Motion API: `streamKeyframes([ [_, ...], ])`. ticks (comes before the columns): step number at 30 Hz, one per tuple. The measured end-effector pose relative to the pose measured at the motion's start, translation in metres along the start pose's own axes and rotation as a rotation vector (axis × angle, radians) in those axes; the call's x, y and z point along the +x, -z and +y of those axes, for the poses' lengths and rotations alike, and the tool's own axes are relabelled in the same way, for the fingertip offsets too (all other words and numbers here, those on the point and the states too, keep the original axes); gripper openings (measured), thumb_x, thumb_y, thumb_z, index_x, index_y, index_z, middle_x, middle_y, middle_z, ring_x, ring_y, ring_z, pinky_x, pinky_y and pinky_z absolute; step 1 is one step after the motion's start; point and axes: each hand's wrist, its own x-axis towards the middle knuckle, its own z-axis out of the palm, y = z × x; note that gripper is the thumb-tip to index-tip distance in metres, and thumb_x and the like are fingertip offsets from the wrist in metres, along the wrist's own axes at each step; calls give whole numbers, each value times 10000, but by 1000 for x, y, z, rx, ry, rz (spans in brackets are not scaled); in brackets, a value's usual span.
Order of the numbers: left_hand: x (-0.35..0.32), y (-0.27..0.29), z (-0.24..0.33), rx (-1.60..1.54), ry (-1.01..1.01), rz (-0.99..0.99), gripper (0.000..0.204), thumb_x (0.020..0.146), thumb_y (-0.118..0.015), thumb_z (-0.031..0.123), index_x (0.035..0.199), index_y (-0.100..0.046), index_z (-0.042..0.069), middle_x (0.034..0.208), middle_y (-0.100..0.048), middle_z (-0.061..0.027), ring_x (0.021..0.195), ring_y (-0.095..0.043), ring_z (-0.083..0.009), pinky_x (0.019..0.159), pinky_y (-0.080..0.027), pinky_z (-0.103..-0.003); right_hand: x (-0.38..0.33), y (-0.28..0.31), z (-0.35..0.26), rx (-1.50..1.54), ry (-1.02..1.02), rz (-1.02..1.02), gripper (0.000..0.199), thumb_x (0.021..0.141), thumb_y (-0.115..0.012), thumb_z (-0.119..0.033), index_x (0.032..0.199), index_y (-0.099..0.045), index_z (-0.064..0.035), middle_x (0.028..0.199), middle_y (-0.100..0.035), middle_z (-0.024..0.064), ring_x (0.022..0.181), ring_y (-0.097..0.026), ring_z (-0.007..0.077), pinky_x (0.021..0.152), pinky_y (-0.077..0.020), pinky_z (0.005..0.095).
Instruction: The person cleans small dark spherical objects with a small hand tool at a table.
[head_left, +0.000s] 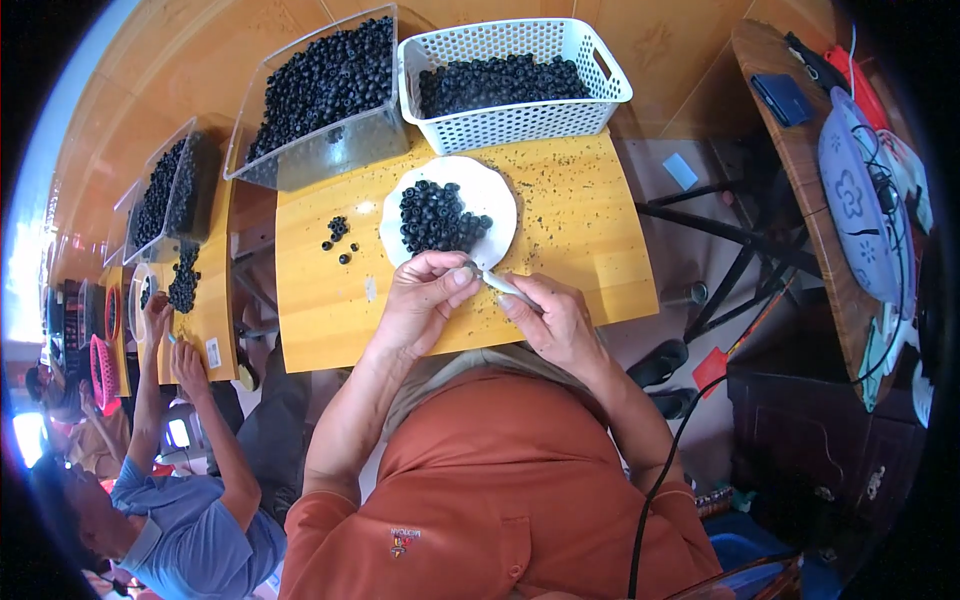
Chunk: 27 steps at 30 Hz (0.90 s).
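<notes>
Over the near edge of the yellow counter, the fingers of the left hand are pinching a small dark piece; the fingers of the right hand are clamping on a slim white tool, its tip pointing at the piece, though whether they are touching is too small to tell; just beyond, a white plate is carrying a heap of round black pieces; left of it a few loose pieces are lying on the wood, while dark crumbs are dotting the right side; at the far edge a clear bin and a white perforated basket are standing side by side, both holding more black pieces; to the left, a person in a blue shirt is working at another counter; to the right, a brown counter is bearing a lilac tray and a dark blue case; below, a red dustpan is resting near black footwear on the floor.
</notes>
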Motion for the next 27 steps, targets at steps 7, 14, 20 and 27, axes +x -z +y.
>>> streamKeyframes([
  [7,-5,6,-5,-7,13,-13,151,877,-654,-54,999,-689,28,1011,-699,-109,917,-691,-186,836,-609,-314,-2,3,2,-16,46,-16,292,941,-631,-179,1138,-652,35,829,-654,167,684,-643,265,627,-495,325],
  [14,-23,-14,2,-1,-38,-173,144,831,-706,-52,947,-657,19,972,-680,-119,836,-688,-174,764,-607,-297,-1,10,26,13,-30,56,280,952,-631,-166,1143,-658,36,764,-639,84,654,-578,122,601,-464,285],
  [20,-16,-8,8,16,-54,-125,168,822,-701,-78,948,-653,22,977,-672,-118,801,-682,-171,765,-596,-301,1,17,16,201,-83,-4,308,959,-637,-207,1129,-655,49,725,-551,-12,660,-462,49,599,-401,221],
  [27,-14,-7,0,98,-54,-88,178,804,-720,-82,937,-649,12,986,-674,-102,850,-669,-160,793,-581,-301,4,6,-4,447,-177,-66,245,953,-647,-206,1015,-663,31,702,-519,-35,650,-436,35,563,-368,231],
])
